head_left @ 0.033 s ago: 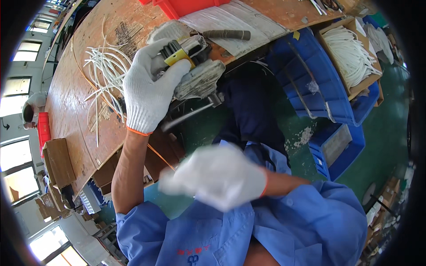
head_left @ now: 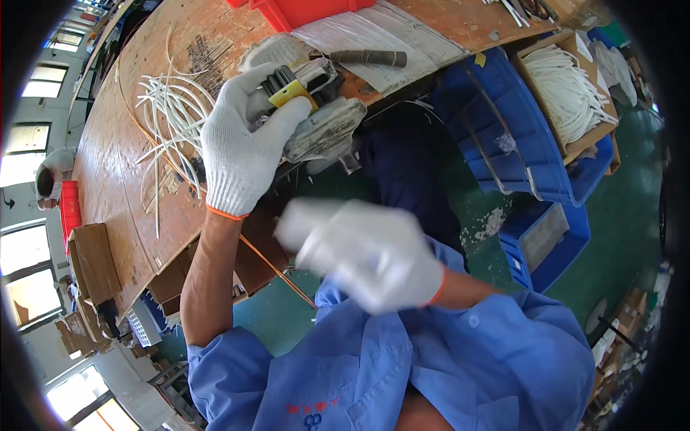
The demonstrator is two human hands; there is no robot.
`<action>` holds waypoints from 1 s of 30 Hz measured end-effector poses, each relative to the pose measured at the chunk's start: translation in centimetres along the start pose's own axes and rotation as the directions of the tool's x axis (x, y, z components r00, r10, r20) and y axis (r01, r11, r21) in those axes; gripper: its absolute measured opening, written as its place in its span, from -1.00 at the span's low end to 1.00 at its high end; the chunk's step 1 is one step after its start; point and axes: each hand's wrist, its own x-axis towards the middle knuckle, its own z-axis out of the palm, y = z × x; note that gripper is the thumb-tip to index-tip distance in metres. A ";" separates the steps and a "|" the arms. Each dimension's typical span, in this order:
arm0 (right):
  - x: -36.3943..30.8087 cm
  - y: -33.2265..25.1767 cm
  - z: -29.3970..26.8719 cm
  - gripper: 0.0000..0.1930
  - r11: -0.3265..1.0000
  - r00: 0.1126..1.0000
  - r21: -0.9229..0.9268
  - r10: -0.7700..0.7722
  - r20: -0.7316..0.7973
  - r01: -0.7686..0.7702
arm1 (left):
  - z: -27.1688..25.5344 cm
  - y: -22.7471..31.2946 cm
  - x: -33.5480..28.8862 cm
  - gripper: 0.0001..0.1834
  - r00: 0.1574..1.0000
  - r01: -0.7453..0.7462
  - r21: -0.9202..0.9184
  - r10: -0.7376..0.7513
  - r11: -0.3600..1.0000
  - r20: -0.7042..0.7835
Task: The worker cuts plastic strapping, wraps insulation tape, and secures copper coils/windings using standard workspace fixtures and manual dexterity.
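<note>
My left hand (head_left: 248,140), in a white knit glove with an orange cuff, is closed around a black ribbed block with a yellow band (head_left: 289,92). That block sits at a worn grey metal vise (head_left: 327,129) on the table edge; whether the jaws touch it is hidden by my fingers. Below the vise, part of a metal handle (head_left: 350,162) shows. In front of my chest, apart from the vise, hovers my right hand (head_left: 370,255), gloved in white too. Motion smears its fingers, and I can make out nothing held in them.
White tubes (head_left: 172,115) lie loose on the wooden table (head_left: 108,179), left of the vise. A dark rod (head_left: 368,57) and a red bin (head_left: 309,13) are beyond it. At right, a blue crate (head_left: 496,136) adjoins a carton of white tubes (head_left: 564,86). An orange cord (head_left: 277,269) hangs down.
My right hand has moved up and slightly right, away from my chest. The vise's handle bar shows at a different angle and looks shorter. My left hand keeps its grip.
</note>
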 end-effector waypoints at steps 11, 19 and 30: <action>-1.4 7.0 -2.2 -0.46 0.709 0.947 -0.656 0.051 -0.318 -0.259 | -0.8 1.1 -0.3 -0.35 0.999 -0.006 0.149 -0.001 0.989 0.048; -7.4 14.0 -0.3 -0.24 0.477 0.591 -0.465 0.796 -0.131 -0.746 | -1.8 -1.9 -2.8 -0.17 0.946 -0.294 0.148 0.310 0.944 -0.097; -9.0 10.5 16.4 -0.59 0.732 0.621 -0.019 0.591 0.515 -0.681 | -8.1 -12.8 -14.6 -0.49 0.682 0.587 0.251 -0.304 0.770 -0.665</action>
